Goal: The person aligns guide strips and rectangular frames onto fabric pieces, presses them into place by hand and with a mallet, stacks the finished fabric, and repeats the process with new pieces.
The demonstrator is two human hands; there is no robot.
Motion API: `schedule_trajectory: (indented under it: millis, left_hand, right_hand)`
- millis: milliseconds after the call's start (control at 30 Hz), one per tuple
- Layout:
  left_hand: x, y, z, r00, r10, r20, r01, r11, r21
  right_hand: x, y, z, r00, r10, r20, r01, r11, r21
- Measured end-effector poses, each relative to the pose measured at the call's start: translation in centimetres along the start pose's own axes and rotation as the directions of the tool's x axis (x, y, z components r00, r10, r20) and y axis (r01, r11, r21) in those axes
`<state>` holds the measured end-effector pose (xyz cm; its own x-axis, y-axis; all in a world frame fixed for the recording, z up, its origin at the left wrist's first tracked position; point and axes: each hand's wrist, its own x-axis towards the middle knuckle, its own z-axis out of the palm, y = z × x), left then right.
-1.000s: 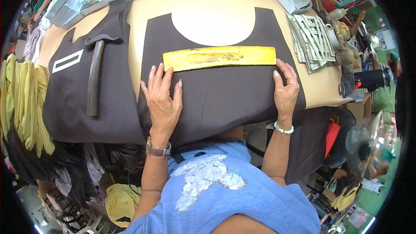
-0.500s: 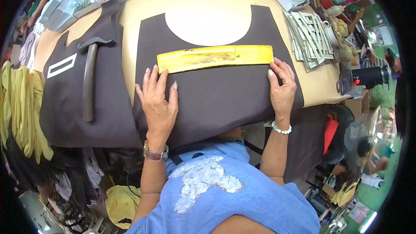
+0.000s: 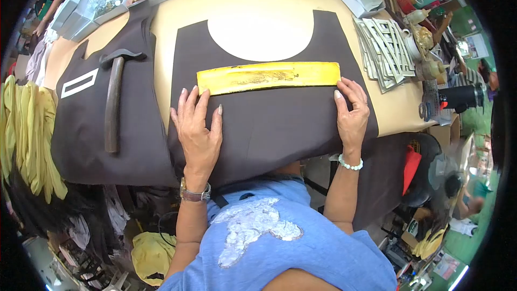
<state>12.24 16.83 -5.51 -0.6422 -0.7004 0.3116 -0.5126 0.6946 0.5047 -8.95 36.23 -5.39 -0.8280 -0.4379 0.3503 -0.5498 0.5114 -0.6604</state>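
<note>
The yellow strip [image 3: 269, 77] has barely shifted on the dark cloth [image 3: 269, 124], still lying just below its curved edge, so placement seems settled, the left hand [image 3: 198, 132] and right hand [image 3: 353, 121] loosely open (fingertips at its ends, neither wrapped around).

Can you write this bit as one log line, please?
yellow strip: on dark sheet | left hand: at strip's left end | right hand: at strip's right end | hammer: untouched
</note>
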Motion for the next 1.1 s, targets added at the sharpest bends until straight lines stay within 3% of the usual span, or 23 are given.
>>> schedule_trajectory:
  millis: [633,1100]
  left_hand:
    - [-0.1,-0.34,0.42,0.999,0.031,0.012,-0.031,0.999,0.036]
    - [-0.16,-0.12,0.28,1.0,-0.006,0.019,0.005,0.999,0.05]
  right_hand:
    - [0.03,-0.18,-0.06,0.999,-0.027,0.034,0.03,0.996,-0.085]
    - [0.13,-0.18,0.12,0.998,-0.047,0.031,0.049,0.998,-0.049]
